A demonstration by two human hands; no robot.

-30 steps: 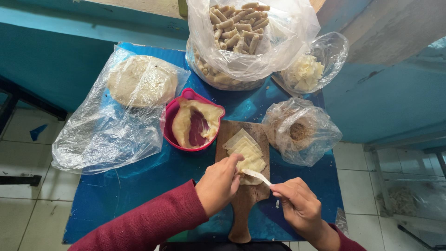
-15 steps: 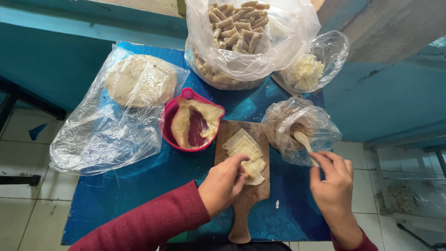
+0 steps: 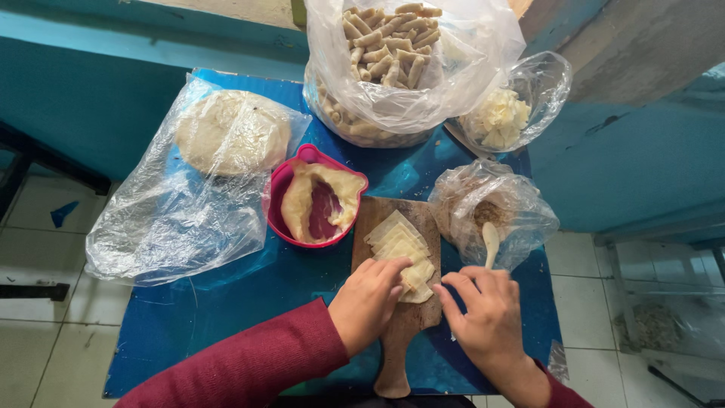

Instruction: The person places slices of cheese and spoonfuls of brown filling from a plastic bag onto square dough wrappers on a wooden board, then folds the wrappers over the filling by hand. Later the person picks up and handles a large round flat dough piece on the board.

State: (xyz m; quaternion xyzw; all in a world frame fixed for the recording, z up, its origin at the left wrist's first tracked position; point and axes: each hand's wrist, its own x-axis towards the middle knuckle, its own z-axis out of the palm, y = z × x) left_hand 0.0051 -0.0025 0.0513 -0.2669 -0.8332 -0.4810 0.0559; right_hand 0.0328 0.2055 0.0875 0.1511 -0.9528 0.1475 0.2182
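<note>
A stack of thin pale dough sheets (image 3: 398, 245) lies on a small wooden cutting board (image 3: 380, 215). My left hand (image 3: 367, 301) rests its fingertips on the near end of the stack. My right hand (image 3: 487, 321) hovers just right of the board, fingers reaching toward the sheets, holding nothing. A pale spoon (image 3: 490, 242) stands in the clear bag of brownish filling (image 3: 487, 211) beyond my right hand.
A pink bowl (image 3: 291, 177) with dough sits left of the board. A flat dough round lies in a clear bag (image 3: 226, 136) at left. A large bag of rolled sticks (image 3: 393, 60) and a bag of pale shreds (image 3: 502, 117) stand behind, all on a blue-covered table (image 3: 226, 302).
My right hand carried the spoon from the dough sheets to the filling bag, left it there, and came back beside the board. My left hand stayed on the sheets.
</note>
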